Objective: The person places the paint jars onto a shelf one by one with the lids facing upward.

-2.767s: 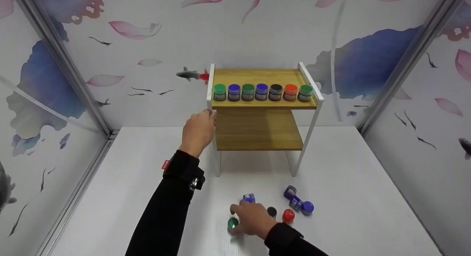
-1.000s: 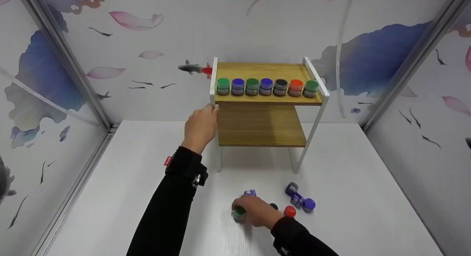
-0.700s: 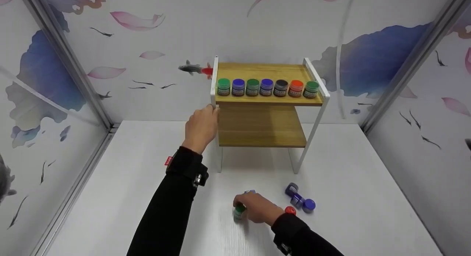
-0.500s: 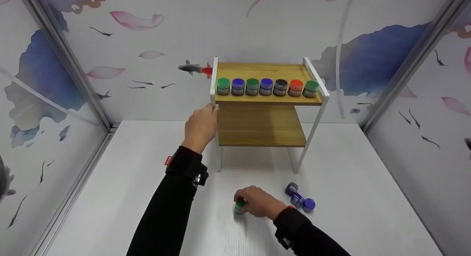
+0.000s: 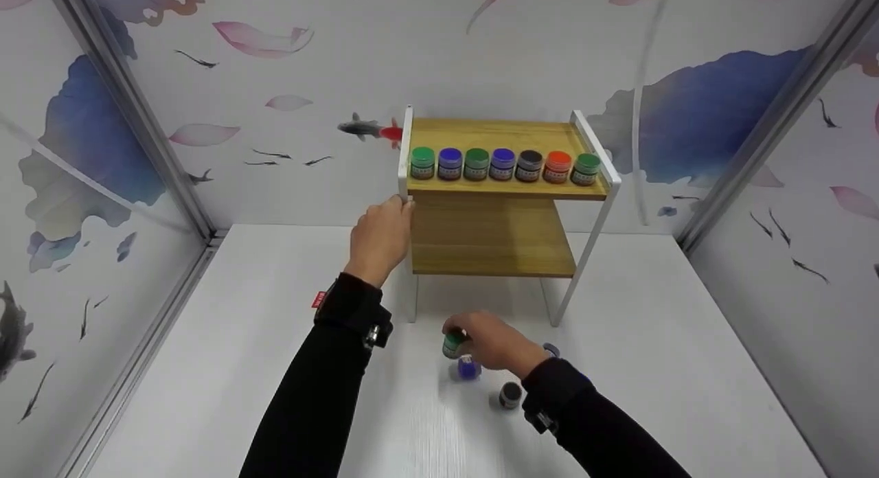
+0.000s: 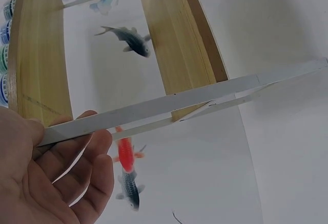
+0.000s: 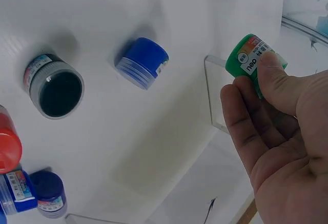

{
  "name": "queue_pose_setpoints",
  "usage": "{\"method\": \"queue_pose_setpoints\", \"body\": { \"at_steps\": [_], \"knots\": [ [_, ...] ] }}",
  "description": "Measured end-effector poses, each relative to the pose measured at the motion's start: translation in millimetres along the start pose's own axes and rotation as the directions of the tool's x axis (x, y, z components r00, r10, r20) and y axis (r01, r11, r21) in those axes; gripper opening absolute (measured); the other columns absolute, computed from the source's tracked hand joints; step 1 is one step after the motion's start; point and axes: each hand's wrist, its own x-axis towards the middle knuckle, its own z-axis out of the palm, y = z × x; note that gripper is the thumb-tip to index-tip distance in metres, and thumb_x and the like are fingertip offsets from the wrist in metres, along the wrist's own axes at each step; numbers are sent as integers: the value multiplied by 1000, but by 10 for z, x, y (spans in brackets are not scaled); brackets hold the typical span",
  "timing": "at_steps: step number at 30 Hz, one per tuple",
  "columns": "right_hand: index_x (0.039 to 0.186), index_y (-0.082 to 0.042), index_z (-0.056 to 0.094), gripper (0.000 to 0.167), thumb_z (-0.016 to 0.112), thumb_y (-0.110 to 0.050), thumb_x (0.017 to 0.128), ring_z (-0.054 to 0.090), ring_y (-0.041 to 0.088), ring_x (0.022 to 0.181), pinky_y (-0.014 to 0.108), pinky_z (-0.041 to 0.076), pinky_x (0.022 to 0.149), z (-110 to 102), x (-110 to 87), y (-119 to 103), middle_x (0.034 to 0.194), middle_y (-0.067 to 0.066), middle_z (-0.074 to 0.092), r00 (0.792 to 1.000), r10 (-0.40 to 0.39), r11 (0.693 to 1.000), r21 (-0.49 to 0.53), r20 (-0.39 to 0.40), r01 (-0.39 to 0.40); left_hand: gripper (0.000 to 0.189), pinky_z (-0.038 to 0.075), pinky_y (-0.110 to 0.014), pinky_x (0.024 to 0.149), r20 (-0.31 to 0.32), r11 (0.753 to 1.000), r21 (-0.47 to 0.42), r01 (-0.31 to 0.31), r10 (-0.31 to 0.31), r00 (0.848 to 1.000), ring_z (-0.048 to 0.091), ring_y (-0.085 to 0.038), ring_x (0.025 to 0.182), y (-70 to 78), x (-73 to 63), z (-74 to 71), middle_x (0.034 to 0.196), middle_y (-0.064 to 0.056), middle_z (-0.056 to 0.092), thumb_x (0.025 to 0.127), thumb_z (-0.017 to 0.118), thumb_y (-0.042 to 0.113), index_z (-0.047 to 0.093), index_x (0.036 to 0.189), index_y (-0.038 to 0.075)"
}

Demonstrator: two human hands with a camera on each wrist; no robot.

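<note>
My left hand [image 5: 379,237] grips the white left upright [image 6: 154,107] of a small two-tier shelf [image 5: 491,241], thumb and fingers about the bar. My right hand [image 5: 496,342] pinches a green paint jar [image 7: 251,59] between thumb and fingers, raised over the white table in front of the shelf. Below that hand lie a blue paint jar [image 5: 469,368] and a black paint jar [image 5: 510,395]. The right wrist view also shows a red paint jar [image 7: 9,147] and more blue jars [image 7: 48,193], mostly hidden by the right arm in the head view.
A row of several paint jars [image 5: 503,164], with green, blue, black and orange-red lids, lines the front of the top board. The lower board [image 5: 491,237] is bare wood. Printed wall panels [image 5: 508,66] enclose the table [image 5: 275,368] at the back and sides.
My right hand has closed on the green jar, lifted it and carried it toward the shelf, uncovering the blue and black jars. My left hand keeps its hold on the upright.
</note>
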Motion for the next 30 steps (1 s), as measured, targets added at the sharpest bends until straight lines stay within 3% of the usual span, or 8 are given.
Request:
{"method": "queue_pose_setpoints", "body": {
  "at_steps": [12, 23, 30],
  "knots": [
    [118, 0, 64, 33, 63, 10, 87, 63, 27, 110, 45, 50, 98, -389, 212, -135, 115, 15, 67, 994, -69, 998, -21, -82, 67, 42, 48, -38, 68, -10, 1000, 7, 9, -9, 1000, 62, -24, 83, -5, 19, -13, 90, -7, 63, 107, 33, 37, 59, 120, 7],
    [122, -9, 65, 34, 67, 0, 89, 62, 23, 115, 41, 47, 104, -672, 339, -227, 120, 9, 67, 993, 7, 998, -54, -118, -14, 40, 47, -35, 64, -9, 1000, 1, -2, 2, 1000, 62, -22, 79, 4, 13, 24, 88, -7, 63, 107, 33, 36, 59, 116, 7],
    [128, -9, 59, 40, 64, 3, 90, 60, 23, 115, 42, 45, 106, -790, 488, -290, 123, 9, 65, 988, 62, 993, -88, -139, -75, 41, 51, -42, 67, -33, 999, 30, -12, 13, 999, 67, -28, 84, -13, -7, 25, 89, -10, 66, 107, 34, 37, 60, 110, 6]
  ]
}}
